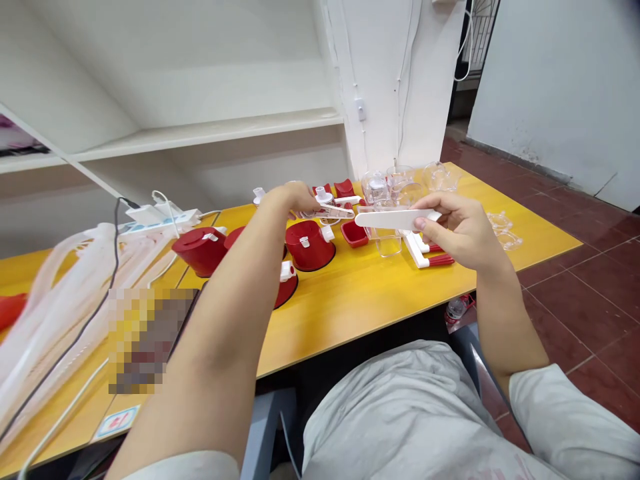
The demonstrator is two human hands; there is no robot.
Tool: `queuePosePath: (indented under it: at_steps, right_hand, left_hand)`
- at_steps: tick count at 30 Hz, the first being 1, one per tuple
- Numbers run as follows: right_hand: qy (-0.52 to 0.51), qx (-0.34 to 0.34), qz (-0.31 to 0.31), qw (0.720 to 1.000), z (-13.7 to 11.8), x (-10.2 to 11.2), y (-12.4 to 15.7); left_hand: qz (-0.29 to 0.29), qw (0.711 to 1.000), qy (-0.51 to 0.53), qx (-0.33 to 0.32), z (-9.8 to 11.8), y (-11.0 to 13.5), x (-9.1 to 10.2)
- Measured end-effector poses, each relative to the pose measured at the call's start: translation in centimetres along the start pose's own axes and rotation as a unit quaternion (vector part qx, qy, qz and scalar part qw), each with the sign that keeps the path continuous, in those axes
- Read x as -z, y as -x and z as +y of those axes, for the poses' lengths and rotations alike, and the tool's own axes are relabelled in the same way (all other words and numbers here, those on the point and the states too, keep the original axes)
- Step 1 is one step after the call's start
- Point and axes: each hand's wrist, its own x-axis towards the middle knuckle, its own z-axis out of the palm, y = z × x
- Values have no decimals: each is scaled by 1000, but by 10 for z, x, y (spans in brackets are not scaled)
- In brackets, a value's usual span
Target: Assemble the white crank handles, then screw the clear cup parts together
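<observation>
My right hand (457, 227) pinches a long white plastic strip with a rounded end (385, 219) between thumb and fingers, level above the table. My left hand (297, 197) stretches over the table, closed on a clear plastic piece (337, 212) whose tip comes close to the strip's rounded end. Its fingertips are partly hidden behind the hand. Below it sits a red round base with a white clip (310, 245). Beneath the strip lies a clear plastic part (389, 247), and nearer my right wrist are white parts with red ends (425, 253).
More red bases (200, 250) stand to the left, partly behind my forearm. Clear plastic cups (400, 183) cluster at the back. A power strip (165, 220), cables and translucent plastic bags (75, 293) cover the left side. The yellow table's (325, 327) front edge is close to my body.
</observation>
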Motion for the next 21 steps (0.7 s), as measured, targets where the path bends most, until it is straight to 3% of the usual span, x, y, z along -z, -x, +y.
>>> queuePosePath:
  at_steps: [2,4,7,10,12,14,16,17,21]
  right_hand:
    - [-9,1,-10,1000,0,-1,-1]
    - [-22,4,-16,1000,0,-3,-2]
    - [-35,5,4,999,2,-6,-3]
    - [-45,10,30,998,3,-9,-4]
    - [-64,12,40,997,1,-12,-6]
    - [-86,14,52,995,-4,-15,-6]
    - [-93,16,66,993,-10,-18,-6]
    - [-93,16,68,993,-13,-19,-5]
    - [-127,0,34,991,-21,-19,5]
  left_hand:
    - [-19,998,-23,54,3,14,21]
    - [-10,999,-20,47,5,32,44]
    - [50,998,-18,-34,4,69,75]
    - [149,983,29,-107,-4,115,87]
    - [286,937,143,-138,-10,143,80]
    - [407,842,289,-204,-14,167,64]
    - [411,776,405,-254,-12,187,45]
    - [399,763,441,-252,-10,198,35]
    - [283,777,515,-225,5,242,4]
